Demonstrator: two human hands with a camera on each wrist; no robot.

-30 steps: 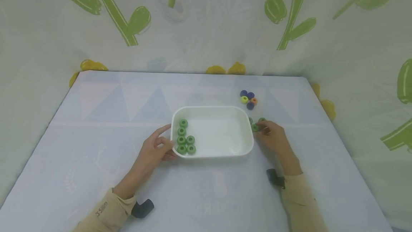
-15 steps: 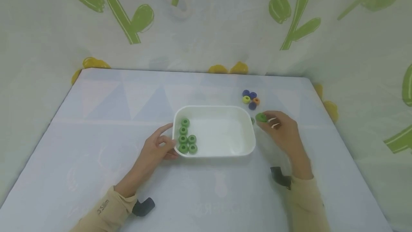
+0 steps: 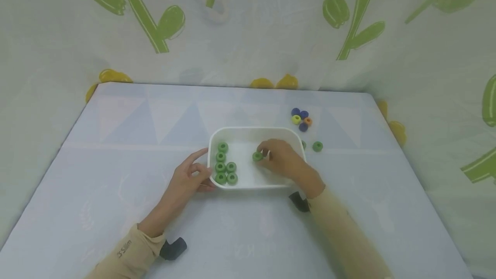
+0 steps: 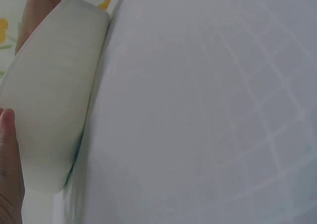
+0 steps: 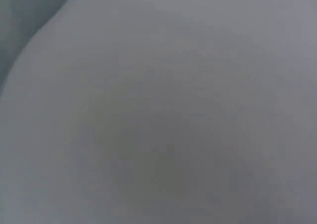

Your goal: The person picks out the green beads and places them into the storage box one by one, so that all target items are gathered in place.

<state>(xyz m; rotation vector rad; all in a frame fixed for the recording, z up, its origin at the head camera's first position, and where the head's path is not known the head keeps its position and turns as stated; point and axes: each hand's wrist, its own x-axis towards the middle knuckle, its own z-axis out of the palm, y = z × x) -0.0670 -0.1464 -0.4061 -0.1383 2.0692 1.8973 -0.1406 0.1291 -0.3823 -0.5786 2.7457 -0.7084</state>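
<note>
A white tray [image 3: 271, 180] stands mid-table in the head view. My left hand [image 3: 186, 178] grips its left end, one finger stretched along the outer wall. In the left wrist view, a finger [image 4: 9, 159] lies against the tray's outer wall [image 4: 54, 95]. Over the tray's inside, my right hand [image 3: 280, 158] pinches a green bead [image 3: 257, 156] with a hole in it. Several green beads [image 3: 220, 167] lie in two columns at the tray's left end. Another green bead [image 3: 317, 146] rests outside, right of the tray; one more is partly hidden behind the tray's right rim. The right wrist view is blurred grey.
Behind the tray to the right, a small cluster holds blue beads [image 3: 304, 114], a yellow bead [image 3: 296, 119] and an orange bead [image 3: 308, 121]. The pale table [image 3: 248, 227] ends at a leaf-patterned curtain [image 3: 255, 33].
My right hand picked up a green bead right of the tray, lifted it and carried it left over the tray. The left hand has stayed at the tray's left end.
</note>
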